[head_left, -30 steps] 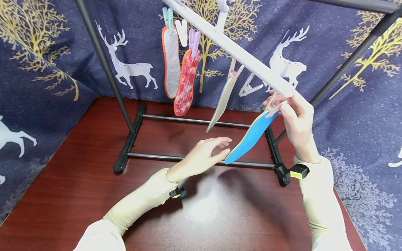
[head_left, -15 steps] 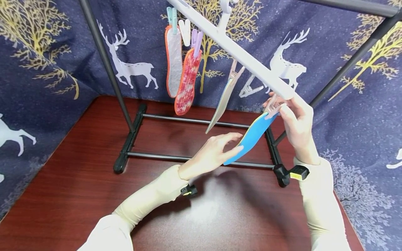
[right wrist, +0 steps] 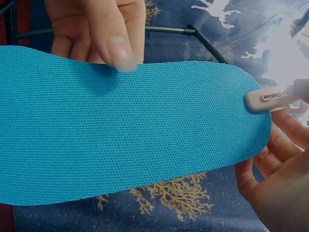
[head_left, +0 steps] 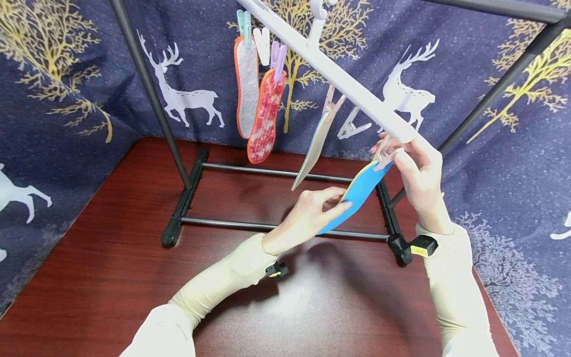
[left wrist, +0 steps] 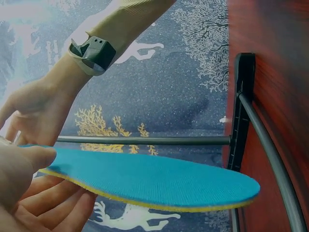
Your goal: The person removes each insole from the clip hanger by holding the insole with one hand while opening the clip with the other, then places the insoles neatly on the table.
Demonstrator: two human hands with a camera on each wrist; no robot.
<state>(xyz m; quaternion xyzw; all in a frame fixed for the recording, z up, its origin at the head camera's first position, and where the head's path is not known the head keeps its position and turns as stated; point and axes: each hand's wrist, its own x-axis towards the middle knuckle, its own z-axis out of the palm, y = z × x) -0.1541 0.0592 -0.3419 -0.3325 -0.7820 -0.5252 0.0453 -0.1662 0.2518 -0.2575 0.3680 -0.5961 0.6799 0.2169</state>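
A blue insole (head_left: pixel 363 188) with a yellow edge hangs aslant from a pale pink clothespin (head_left: pixel 387 152) under the white hanger bar (head_left: pixel 348 82). My left hand (head_left: pixel 312 213) pinches the insole's side edge, thumb on the blue mesh face and fingers behind. Up at the top, my right hand (head_left: pixel 419 171) holds the clothespin between thumb and fingers. In the right wrist view, the clothespin (right wrist: pixel 265 99) bites on the rounded end of the insole (right wrist: pixel 145 130). A second insole (head_left: pixel 314 148), beige side showing, hangs to the left from another pink clothespin (head_left: pixel 332 104).
Two orange-edged insoles, one grey (head_left: pixel 247 89) and one red-and-white (head_left: pixel 267 119), hang farther left. An unoccupied white clothespin (head_left: pixel 352 126) dangles between the blue and beige insoles. A black rack (head_left: pixel 183 198) stands on the reddish-brown table (head_left: pixel 89 258), before a deer-patterned cloth (head_left: pixel 187 79).
My left hand has moved right and up from the insole's lower tip and now pinches its edge. My right hand has stayed on the clothespin.
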